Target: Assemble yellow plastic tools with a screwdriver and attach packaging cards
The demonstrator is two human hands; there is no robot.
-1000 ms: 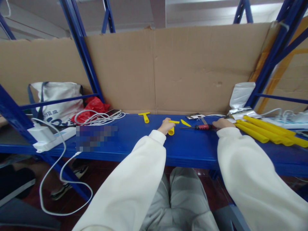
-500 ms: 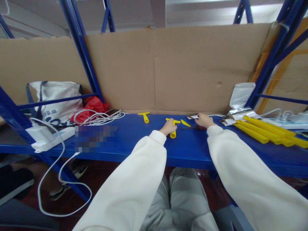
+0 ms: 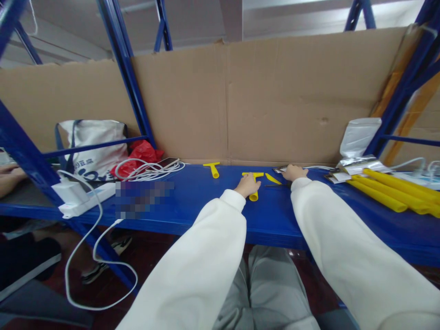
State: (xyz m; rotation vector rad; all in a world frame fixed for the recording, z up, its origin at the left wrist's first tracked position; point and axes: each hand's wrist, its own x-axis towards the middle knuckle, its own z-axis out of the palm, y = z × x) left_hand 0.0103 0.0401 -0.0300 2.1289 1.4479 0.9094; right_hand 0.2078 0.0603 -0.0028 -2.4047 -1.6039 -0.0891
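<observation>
My left hand [image 3: 248, 184] is closed around a yellow T-shaped plastic piece [image 3: 253, 197], its round open end facing me and its crossbar showing beyond my fingers. A thin flat yellow piece [image 3: 272, 178] lies just right of it. My right hand [image 3: 294, 173] reaches down to the table with bent fingers, at a small silver packet [image 3: 280, 169]; the fingertips are partly hidden, so what they grip is unclear. The dark shaft of a screwdriver [image 3: 274, 185] points left below this hand, its handle hidden. A second yellow T-shaped piece [image 3: 213, 170] lies farther left.
Yellow tubes [image 3: 395, 192] and silver packets [image 3: 362, 164] lie at the right. On the left are a power strip [image 3: 90, 200], coiled white cable [image 3: 151, 170], red plastic bag [image 3: 142, 153] and cloth bag [image 3: 98, 149]. Cardboard [image 3: 275, 101] stands behind; another person's hand [image 3: 12, 178] is far left.
The whole view has shifted slightly. My right hand has moved a little left toward the silver packet and now hides the screwdriver's handle. My left hand stays on the T-shaped piece.
</observation>
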